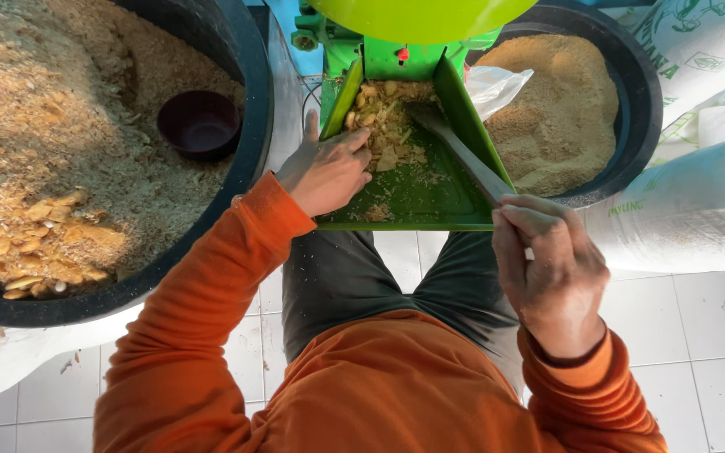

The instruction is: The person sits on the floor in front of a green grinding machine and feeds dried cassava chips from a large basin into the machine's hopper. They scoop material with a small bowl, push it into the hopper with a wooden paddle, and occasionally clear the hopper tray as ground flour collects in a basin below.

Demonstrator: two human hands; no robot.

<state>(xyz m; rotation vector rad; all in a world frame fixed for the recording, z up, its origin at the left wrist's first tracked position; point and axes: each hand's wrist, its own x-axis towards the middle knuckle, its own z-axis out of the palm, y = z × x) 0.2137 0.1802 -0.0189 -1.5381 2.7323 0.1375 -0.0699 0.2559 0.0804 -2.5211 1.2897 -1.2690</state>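
A green metal feed tray [413,197] of a green machine slopes up in front of me, holding tan chips and crumbs [389,126]. My left hand [326,170] rests at the tray's left wall, fingers spread and pushing into the chips. My right hand [547,268] is closed around the handle of a flat grey stick [463,155]; its far end lies in the chips near the machine's mouth. Both arms wear orange sleeves.
A big black tub [249,92] on the left holds coarse meal, yellow chips and a dark bowl [200,124]. A black tub [635,109] of fine tan meal sits at the right, with white sacks [690,210] beside it. White floor tiles lie below.
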